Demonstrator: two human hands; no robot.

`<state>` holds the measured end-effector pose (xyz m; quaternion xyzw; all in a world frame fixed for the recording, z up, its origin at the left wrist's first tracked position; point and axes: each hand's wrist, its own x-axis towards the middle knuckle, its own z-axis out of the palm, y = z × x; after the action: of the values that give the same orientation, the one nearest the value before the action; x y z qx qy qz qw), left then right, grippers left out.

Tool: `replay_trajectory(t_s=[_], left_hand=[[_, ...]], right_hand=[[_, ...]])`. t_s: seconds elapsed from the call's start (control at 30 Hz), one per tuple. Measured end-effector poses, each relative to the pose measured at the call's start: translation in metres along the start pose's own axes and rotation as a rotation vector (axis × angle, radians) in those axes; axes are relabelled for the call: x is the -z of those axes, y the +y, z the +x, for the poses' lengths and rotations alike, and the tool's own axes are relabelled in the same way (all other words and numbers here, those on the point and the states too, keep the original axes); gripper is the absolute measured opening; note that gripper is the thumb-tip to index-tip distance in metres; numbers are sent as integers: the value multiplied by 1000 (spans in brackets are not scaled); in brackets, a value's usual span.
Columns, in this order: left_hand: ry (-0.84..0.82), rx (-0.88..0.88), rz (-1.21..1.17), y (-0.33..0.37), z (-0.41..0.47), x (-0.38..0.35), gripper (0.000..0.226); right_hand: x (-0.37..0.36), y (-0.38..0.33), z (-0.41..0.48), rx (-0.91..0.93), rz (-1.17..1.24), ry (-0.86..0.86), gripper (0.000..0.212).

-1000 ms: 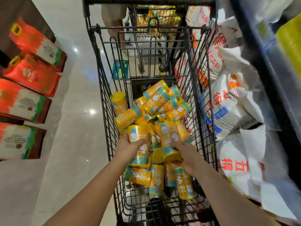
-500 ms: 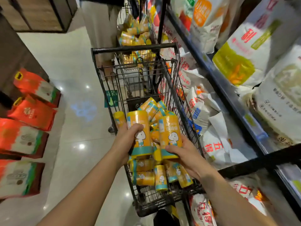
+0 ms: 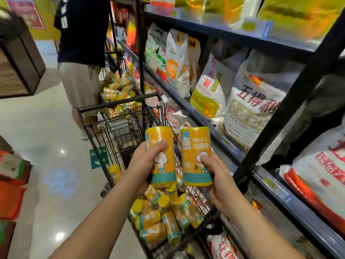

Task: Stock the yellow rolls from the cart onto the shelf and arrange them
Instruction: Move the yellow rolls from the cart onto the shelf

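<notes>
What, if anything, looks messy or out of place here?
Only the rolls in the cart: they lie heaped at all angles, not stacked. Nothing looks spilled or damaged.

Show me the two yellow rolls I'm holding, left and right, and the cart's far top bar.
Left roll (image 3: pixel 164 163): head view, cartoon figure at mid-label.
Right roll (image 3: pixel 190 161): head view, orange label at mid-height.
Cart (image 3: pixel 119 102): head view, middle of far top bar.

The left hand and right hand are bare. The left forearm and right forearm are uncovered as far as they show.
</notes>
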<state>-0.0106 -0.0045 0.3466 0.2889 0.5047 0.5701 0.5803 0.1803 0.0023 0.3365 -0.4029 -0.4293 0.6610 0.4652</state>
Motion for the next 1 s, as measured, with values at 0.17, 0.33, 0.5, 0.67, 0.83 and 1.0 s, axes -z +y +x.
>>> replay_trajectory(t_s=[0.17, 0.33, 0.5, 0.67, 0.83, 1.0], left_hand=[[-113, -89, 24, 25, -12, -38, 28], [-267, -148, 36, 43, -24, -91, 28], [-418, -202, 37, 50, -45, -157, 51], [-555, -244, 24, 49, -71, -230, 51], [-673, -327, 36, 50, -105, -301, 40], [-776, -430, 12, 57, -141, -359, 30]], right_hand=[[10, -44, -30, 153, -20, 45, 35], [37, -83, -61, 281, -91, 145, 39], [73, -122, -102, 378, -108, 236, 39], [115, -163, -157, 487, -125, 300, 43], [153, -203, -212, 623, -143, 345, 66], [182, -239, -263, 729, -182, 378, 60]])
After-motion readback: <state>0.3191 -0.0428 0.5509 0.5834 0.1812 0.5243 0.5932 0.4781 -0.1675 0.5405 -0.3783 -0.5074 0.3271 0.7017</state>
